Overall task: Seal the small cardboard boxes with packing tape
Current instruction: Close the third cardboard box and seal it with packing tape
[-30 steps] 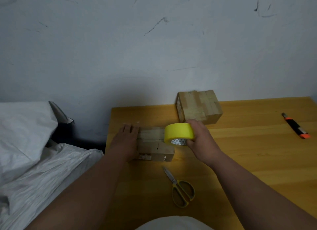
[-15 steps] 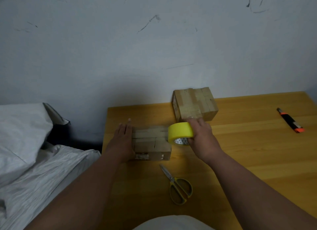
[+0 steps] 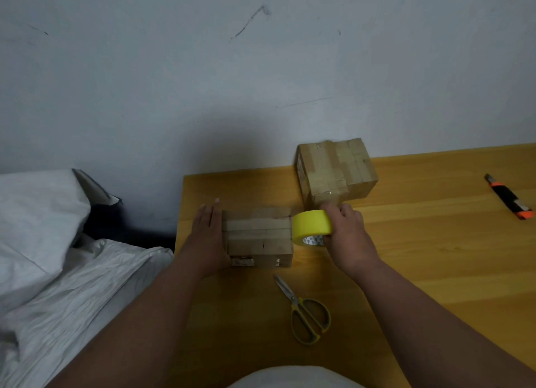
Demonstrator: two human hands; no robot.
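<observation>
since a second ago the yellow tape roll [image 3: 311, 227] has slid off the top of the near box [image 3: 257, 237] to that box's right end, and the left hand [image 3: 209, 237] has come off the lid to the box's left side. the right hand [image 3: 346, 233] grips the roll, fingers [image 3: 333, 211] curled over its top, the roll touching the box's right edge just above the desk [image 3: 435, 242]. the left hand lies flat against the box's left face, fingers straight and holding nothing. a strip of tape runs across the closed lid of the near box; whether it joins the roll cannot be told. what is inside cannot be seen. behind and to the right of the near box stands a second box [image 3: 336, 170], closed and already taped, close to the wall. in front of the near box lie yellow-handled scissors [image 3: 304, 312], blades shut. far to its right lies an orange and black utility knife [image 3: 509, 197]. left of the near box, past the desk edge, is a bed with white bedding [image 3: 58, 257].
</observation>
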